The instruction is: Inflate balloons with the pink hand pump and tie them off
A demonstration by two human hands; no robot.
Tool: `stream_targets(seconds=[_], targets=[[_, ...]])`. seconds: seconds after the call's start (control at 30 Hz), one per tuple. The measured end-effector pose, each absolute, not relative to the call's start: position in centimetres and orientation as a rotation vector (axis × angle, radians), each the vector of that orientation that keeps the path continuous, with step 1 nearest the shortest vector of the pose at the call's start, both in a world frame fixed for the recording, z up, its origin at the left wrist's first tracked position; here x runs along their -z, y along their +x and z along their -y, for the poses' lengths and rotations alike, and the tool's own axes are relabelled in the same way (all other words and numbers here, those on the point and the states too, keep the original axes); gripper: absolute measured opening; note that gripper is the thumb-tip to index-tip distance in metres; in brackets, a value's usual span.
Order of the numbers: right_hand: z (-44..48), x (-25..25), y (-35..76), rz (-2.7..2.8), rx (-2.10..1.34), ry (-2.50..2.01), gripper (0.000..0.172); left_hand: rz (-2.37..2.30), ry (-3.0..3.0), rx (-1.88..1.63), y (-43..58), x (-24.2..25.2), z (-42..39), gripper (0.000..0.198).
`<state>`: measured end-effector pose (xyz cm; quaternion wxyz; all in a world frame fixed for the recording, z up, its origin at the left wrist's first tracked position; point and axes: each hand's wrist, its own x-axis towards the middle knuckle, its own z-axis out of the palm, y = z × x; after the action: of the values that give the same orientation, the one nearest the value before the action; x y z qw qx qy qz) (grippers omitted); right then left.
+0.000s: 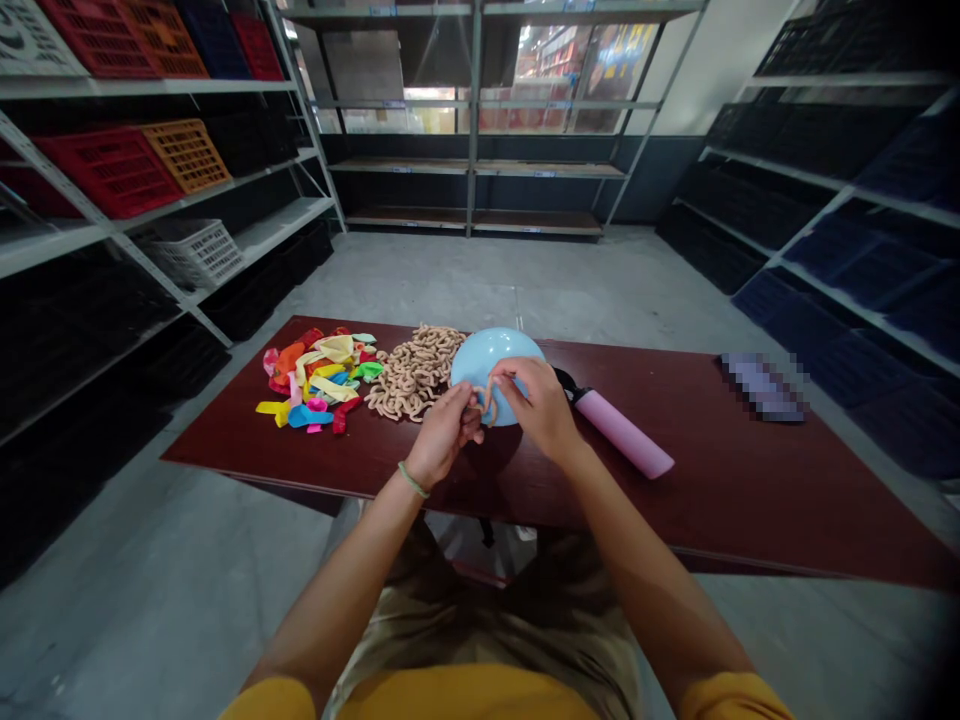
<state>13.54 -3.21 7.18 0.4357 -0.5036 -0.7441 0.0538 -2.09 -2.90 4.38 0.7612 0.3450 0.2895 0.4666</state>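
An inflated light blue balloon sits just above the dark red table, held between both my hands. My left hand is closed in a pinch at the balloon's neck. My right hand is closed against the balloon's front, fingers curled round a tan loop of cord or band at the neck. A pile of tan loops lies just left of the balloon. Beyond it lies a heap of flat balloons in many colours. A pink hand pump rests on the table right of my right hand.
A blurred flat object lies at the table's right end. Metal shelving with red, orange and white crates runs along the left, dark shelving along the right, empty racks at the back. Grey concrete floor surrounds the table.
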Motion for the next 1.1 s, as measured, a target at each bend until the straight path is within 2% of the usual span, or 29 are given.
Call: stream_targets(seconds=[0.3, 0.5, 0.63, 0.8, 0.97, 1.1], targets=[[1.8, -10.0, 14.0, 2.085, -0.210, -1.158, 0.020, -0.733, 1.092, -0.986, -2.4, -5.1, 2.4, 0.042], [0.0, -11.0, 14.6, 2.179, -0.595, -1.091, 0.020, -0.779, 1.319, -0.903, -2.8, -4.8, 2.0, 0.033], [-0.5, -11.4, 14.6, 2.259, -0.672, -1.077, 0.021, -0.843, 1.292, -0.914, -2.6, -4.7, 2.0, 0.037], [1.2, -10.4, 14.6, 1.977, -0.411, -1.084, 0.019, -0.763, 0.940, -1.036, -2.5, -5.1, 2.3, 0.037], [2.9, -8.7, 14.4, 2.111, -0.033, -1.210, 0.014, -0.687, 0.802, -1.043, -2.5, -5.2, 2.4, 0.033], [2.8, -8.4, 14.4, 2.185, 0.021, -1.210, 0.012, -0.685, 0.827, -1.051, -2.4, -5.1, 2.5, 0.033]])
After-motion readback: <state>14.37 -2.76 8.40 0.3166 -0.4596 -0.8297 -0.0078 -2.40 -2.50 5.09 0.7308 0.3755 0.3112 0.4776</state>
